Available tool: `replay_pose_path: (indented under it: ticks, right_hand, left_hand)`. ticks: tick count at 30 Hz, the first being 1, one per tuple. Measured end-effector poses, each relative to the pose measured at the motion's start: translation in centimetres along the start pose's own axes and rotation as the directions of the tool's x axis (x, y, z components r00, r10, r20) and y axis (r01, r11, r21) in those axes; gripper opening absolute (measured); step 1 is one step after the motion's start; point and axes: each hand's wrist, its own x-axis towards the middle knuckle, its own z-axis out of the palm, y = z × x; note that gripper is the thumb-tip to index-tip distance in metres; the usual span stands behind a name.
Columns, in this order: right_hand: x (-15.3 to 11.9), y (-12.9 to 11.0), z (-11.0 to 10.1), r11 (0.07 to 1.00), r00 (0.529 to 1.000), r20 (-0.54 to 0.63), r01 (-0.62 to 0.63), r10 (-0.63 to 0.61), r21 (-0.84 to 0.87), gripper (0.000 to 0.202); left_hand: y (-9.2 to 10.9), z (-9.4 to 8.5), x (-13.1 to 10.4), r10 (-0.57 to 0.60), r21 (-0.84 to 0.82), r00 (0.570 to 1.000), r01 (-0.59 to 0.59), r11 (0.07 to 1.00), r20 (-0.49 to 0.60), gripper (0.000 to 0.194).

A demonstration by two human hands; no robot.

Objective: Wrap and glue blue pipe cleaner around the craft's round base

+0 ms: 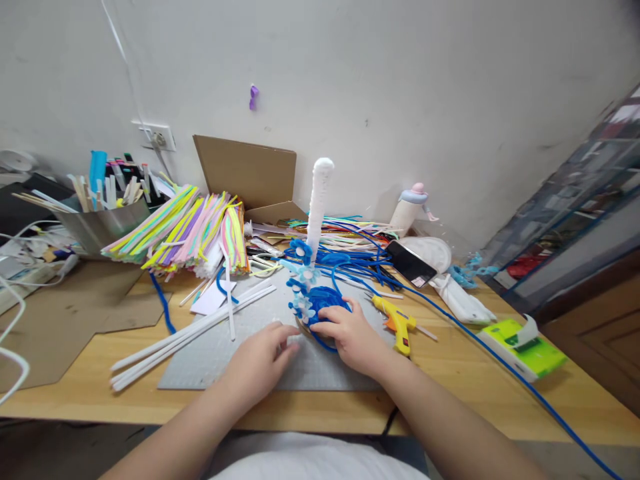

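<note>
A white fuzzy post (319, 207) stands upright from a round base with a coil of blue fuzzy stem (326, 301) on it. Blue and pale blue flowers (303, 273) run up its left side. My right hand (353, 333) rests its fingers on the coil's right front part, pressing on the blue stem. Just left of the base is my left hand (267, 353), fingers apart and curved, holding nothing. A grey mat (200, 367) lies beneath. One long blue stem (500, 353) trails to the lower right.
White stems (185, 340) lie at the left, below colourful stem bundles (175, 230). A yellow glue gun (397, 323), black phone (411, 263) and green tissue pack (523, 348) are on the right. Behind stand a cardboard box (247, 172) and a bottle (407, 210).
</note>
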Motion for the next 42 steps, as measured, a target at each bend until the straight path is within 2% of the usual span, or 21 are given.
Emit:
replay_pose_path:
  ticks: [2, 7, 13, 17, 21, 24, 27, 28, 29, 31, 33, 35, 38, 42]
  right_hand:
    - [0.0, -0.2, -0.2, 1.000, 1.000, 0.007, -0.003, 0.003, 0.002, 0.046]
    - [0.2, -0.4, -0.3, 1.000, 1.000, -0.003, -0.012, 0.012, 0.028, 0.043]
    - [0.2, 0.1, -0.6, 0.986, 0.996, -0.032, -0.078, 0.084, 0.147, 0.041]
    - [0.1, 0.6, -0.5, 0.969, 0.991, -0.032, -0.121, 0.131, 0.216, 0.038]
    - [0.2, 0.9, -0.5, 0.951, 0.986, -0.006, -0.159, 0.166, 0.266, 0.037]
    - [0.1, 1.1, -1.3, 0.947, 0.985, -0.003, -0.164, 0.172, 0.275, 0.036]
    - [-1.0, 1.9, -3.3, 0.941, 0.969, -0.094, -0.193, 0.227, 0.276, 0.032]
    - [-1.6, 2.4, -4.0, 0.926, 0.946, -0.136, -0.247, 0.294, 0.287, 0.029]
    - [-2.3, 3.0, -4.7, 0.894, 0.903, -0.174, -0.331, 0.394, 0.303, 0.027]
    - [-4.0, 4.3, -5.6, 0.755, 0.739, -0.190, -0.582, 0.646, 0.301, 0.026]
    - [-5.7, 5.6, -5.6, 0.604, 0.596, -0.100, -0.775, 0.796, 0.186, 0.031]
    - [-7.1, 6.5, -4.8, 0.505, 0.505, -0.014, -0.863, 0.863, 0.022, 0.041]
    - [-8.1, 7.1, -3.2, 0.443, 0.446, 0.005, -0.890, 0.895, -0.110, 0.045]
    - [-8.2, 7.1, -1.9, 0.391, 0.394, 0.005, -0.913, 0.919, -0.115, 0.035]
  left_hand:
    - [0.6, 0.5, -0.2, 0.031, 0.126, 0.995, -0.043, 0.991, 0.099, 0.038]
    - [1.2, 1.5, 0.1, 0.032, 0.391, 0.990, -0.085, 0.917, 0.140, 0.048]
    - [2.5, 1.0, 0.6, -0.011, 0.640, 0.974, -0.139, 0.755, 0.225, 0.066]
    - [2.7, 1.0, 0.7, 0.013, 0.662, 0.963, -0.196, 0.724, 0.270, 0.063]
    - [1.9, 1.3, 0.9, 0.169, 0.592, 0.955, -0.284, 0.754, 0.244, 0.043]
    - [1.5, 1.8, 1.0, 0.289, 0.581, 0.921, -0.388, 0.715, 0.260, 0.051]
    - [1.2, 2.3, 0.8, 0.311, 0.594, 0.900, -0.435, 0.676, 0.305, 0.058]
    - [1.0, 2.4, 0.7, 0.308, 0.597, 0.902, -0.431, 0.677, 0.302, 0.060]
    - [0.8, 2.5, 0.5, 0.306, 0.597, 0.906, -0.423, 0.681, 0.292, 0.062]
    - [0.5, 2.6, 0.2, 0.305, 0.586, 0.911, -0.413, 0.697, 0.279, 0.066]
    - [0.3, 2.7, 0.0, 0.297, 0.567, 0.916, -0.401, 0.719, 0.271, 0.069]
    - [0.4, 2.7, 0.1, 0.288, 0.555, 0.923, -0.385, 0.737, 0.256, 0.070]
    - [0.8, 2.8, 0.5, 0.273, 0.564, 0.932, -0.363, 0.742, 0.240, 0.068]
    - [1.4, 3.5, 0.7, 0.257, 0.587, 0.939, -0.343, 0.733, 0.227, 0.058]
